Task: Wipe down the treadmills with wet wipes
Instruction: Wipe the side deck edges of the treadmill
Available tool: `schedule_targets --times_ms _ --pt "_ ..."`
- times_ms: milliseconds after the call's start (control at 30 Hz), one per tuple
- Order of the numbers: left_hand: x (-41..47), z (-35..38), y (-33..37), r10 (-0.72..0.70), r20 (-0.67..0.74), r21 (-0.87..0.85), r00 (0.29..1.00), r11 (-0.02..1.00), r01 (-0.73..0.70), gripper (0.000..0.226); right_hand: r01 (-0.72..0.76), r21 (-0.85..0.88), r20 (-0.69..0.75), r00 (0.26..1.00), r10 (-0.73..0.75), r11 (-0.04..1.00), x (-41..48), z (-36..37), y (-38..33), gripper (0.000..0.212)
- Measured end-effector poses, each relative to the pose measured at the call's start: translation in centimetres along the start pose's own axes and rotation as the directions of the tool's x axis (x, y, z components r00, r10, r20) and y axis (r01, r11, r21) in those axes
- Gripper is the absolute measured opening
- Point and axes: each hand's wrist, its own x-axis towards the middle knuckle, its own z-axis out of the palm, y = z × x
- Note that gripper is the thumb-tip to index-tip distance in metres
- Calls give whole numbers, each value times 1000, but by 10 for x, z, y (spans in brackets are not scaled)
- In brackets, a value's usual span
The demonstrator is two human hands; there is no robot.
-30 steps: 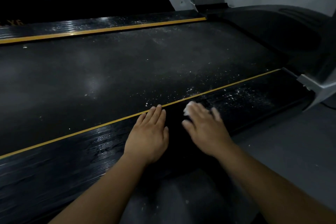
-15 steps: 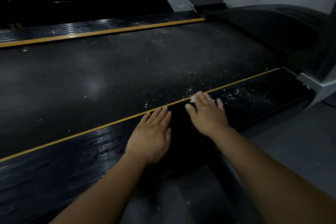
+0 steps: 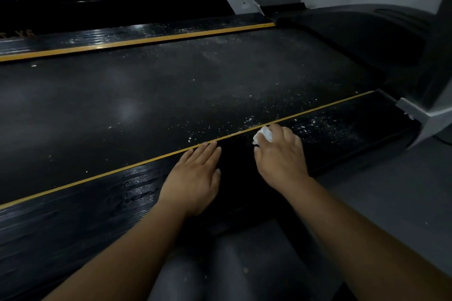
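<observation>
White crumpled wet wipe (image 3: 263, 135) pinched in right hand (image 3: 281, 156) on black ribbed treadmill rail (image 3: 97, 205); left hand (image 3: 193, 178) flat; gold lettering (image 3: 18, 33) illegible.

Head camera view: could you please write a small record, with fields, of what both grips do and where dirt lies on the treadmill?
left grip: bare hand, flat, fingers straight, rests on the black ribbed side rail
right grip: bare hand, holds a crumpled white wet wipe on the rail, at the thin yellow stripe
dirt: white specks on the rail right of the wipe, also on the dark running belt
rail left of the grips: shiny, looks wet
</observation>
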Motion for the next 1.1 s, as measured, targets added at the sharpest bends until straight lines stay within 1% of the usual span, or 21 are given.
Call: schedule_targets --times_ms 67,167,200,267,333,400,467,533,567,633,700,733,767,833,867,900,933,967,1033,1067,1100 --pt "0 0 0 0 5 1 1000 1000 0 85 17 9 20 1000 -18 1000 -4 -6 7 35" --pt "0 0 1 -5 1 12 1000 1000 5 84 39 146 24 999 -43 989 -3 -14 21 45" --pt "0 0 2 -9 3 17 1000 1000 9 84 52 160 9 998 -54 986 -1 -16 26 43" --pt "0 -1 2 -10 3 19 1000 1000 10 83 77 123 -31 997 -74 989 3 -15 35 32" --pt "0 -1 1 -9 1 9 1000 1000 9 81 45 113 -77 996 -37 993 9 -14 41 25" --pt "0 0 1 -11 -2 2 1000 1000 11 79 8 114 -26 1000 -5 993 15 -12 40 32" --pt "0 1 0 -7 -5 1 1000 1000 7 78 -32 186 39 999 25 982 20 -8 37 35" --pt "1 2 0 -2 -10 -3 1000 1000 1 77 -59 287 27 998 54 956 22 -9 25 35" --pt "1 2 -1 0 -8 2 1000 1000 0 77 -34 321 22 999 29 946 19 -8 16 35" --pt "2 5 -2 4 -14 5 1000 1000 -4 76 120 371 39 989 -145 921 4 -6 0 34" --pt "3 5 -3 8 -20 1 1000 1000 -8 76 240 397 106 947 -304 886 -17 -7 -4 51" --pt "5 5 -2 10 -16 2 1000 1000 -10 77 255 360 123 941 -316 897 -20 -4 3 62" --pt "5 4 -2 10 -13 3 1000 1000 -10 79 230 299 124 953 -277 926 -17 1 13 69" --pt "7 2 2 -3 -5 -4 1000 1000 3 82 48 194 189 978 -86 980 3 9 31 70" --pt "7 2 4 -10 -4 -11 1000 1000 10 83 -37 171 226 974 -3 985 14 10 31 69" --pt "8 3 6 -15 -7 -9 1000 1000 14 83 -54 162 220 975 17 985 23 11 22 69" --pt "9 3 6 -15 -13 -2 1000 1000 15 83 -14 182 193 981 -21 983 25 9 6 71" --pt "9 4 6 -13 -21 1 1000 1000 13 82 60 228 169 980 -100 972 20 6 -12 74" --pt "10 7 5 -12 -39 -17 999 1000 11 80 198 324 163 951 -261 925 -3 4 -34 77" --pt "10 7 6 -11 -42 -22 999 1000 10 79 214 332 174 943 -283 919 -13 1 -31 77" --pt "9 7 6 -10 -44 -21 999 1000 10 80 200 310 176 949 -263 930 -14 0 -20 78"
